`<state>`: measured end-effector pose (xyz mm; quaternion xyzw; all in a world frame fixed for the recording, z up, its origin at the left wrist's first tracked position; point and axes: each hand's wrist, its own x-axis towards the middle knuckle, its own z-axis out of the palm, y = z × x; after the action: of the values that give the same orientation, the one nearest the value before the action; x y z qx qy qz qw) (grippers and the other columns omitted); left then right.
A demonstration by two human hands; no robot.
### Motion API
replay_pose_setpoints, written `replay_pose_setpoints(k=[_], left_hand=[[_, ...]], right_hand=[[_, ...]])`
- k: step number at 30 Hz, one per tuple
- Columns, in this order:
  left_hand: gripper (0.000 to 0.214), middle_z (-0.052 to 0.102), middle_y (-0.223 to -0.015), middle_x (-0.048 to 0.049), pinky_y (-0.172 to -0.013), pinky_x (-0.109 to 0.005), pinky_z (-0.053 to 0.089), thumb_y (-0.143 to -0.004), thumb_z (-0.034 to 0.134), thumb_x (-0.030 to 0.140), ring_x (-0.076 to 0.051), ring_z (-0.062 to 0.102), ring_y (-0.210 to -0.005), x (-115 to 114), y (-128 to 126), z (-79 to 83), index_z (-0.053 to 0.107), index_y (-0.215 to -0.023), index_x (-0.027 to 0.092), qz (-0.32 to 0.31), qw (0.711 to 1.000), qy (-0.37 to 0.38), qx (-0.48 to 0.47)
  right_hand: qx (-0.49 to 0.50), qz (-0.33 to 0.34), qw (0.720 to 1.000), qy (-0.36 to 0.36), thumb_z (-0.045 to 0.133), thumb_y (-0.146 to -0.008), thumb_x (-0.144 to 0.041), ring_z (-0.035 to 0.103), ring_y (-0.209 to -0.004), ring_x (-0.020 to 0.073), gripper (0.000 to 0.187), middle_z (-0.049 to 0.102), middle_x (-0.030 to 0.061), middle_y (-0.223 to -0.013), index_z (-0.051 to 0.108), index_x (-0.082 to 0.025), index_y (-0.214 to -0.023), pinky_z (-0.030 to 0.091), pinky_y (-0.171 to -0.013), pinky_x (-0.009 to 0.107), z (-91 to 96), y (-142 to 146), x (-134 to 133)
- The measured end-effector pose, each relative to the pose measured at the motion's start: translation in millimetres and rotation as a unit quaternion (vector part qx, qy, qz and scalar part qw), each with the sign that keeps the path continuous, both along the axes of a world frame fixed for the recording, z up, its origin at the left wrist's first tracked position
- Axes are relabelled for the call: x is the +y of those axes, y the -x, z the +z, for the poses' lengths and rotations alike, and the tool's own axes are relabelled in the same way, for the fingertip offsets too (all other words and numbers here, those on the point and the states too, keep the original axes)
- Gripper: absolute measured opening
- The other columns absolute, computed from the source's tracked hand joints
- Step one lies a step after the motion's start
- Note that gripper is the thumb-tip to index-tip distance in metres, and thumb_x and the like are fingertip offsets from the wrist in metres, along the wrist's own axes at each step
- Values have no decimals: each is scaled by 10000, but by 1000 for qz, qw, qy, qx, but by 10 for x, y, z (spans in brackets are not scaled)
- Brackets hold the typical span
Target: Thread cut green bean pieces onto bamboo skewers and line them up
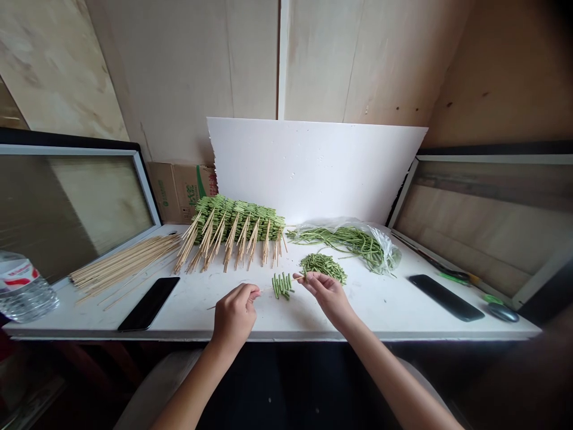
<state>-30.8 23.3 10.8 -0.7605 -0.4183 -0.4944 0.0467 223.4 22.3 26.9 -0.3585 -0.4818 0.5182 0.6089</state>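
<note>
My left hand (pixel 233 312) is closed around a thin bamboo skewer, whose blunt end sticks out behind the fist. Several short pieces of green long bean (pixel 282 285) sit side by side across the skewer, between my two hands. The fingers of my right hand (pixel 326 294) pinch at the skewer's far end; whether a bean piece is also between them is hard to make out. Just behind the right hand lies a heap of cut bean pieces (pixel 324 266). The skewer is held a little above the white table (pixel 286 319).
Stacked bean skewers (pixel 242 218) stand at the back, sticks toward me. Loose bamboo skewers (pixel 125 263), a black phone (pixel 150 303) and a water bottle (pixel 27 289) are at left. Whole long beans (pixel 353 240) in a plastic bag, a black slab (pixel 445 297) and a mouse (pixel 502 312) are at right.
</note>
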Motion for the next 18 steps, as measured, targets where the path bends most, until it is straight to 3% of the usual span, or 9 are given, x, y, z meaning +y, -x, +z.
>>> replay_pose_setpoints(k=[5,11,18], left_hand=[[278,756,-815,-6,-659,-239,511,-879,488,-24,-174,747,-776,-5,-25,-29,645,-881,206,-9,1000,-26,-1],[269,763,-845,-9,-670,-239,525,-884,500,-16,-175,743,-779,18,-9,-46,645,-904,209,-4,1000,-19,-23],[298,754,-838,-13,-685,-254,527,-862,484,-47,-183,746,-791,13,-17,-59,639,-903,204,-7,1000,-26,-11]], right_hand=[[3,-11,1000,-1,821,-800,-520,664,-1240,339,325,805,83,-977,808,-201,-861,426,-1184,495,-32,11,18],[66,-14,997,23,906,-708,-468,677,-1219,327,299,809,54,-908,808,-218,-840,418,-1193,489,-62,31,51],[-6,-26,1000,6,786,-840,-513,653,-1242,332,314,795,114,-1089,814,-207,-907,471,-1118,501,-127,18,44]])
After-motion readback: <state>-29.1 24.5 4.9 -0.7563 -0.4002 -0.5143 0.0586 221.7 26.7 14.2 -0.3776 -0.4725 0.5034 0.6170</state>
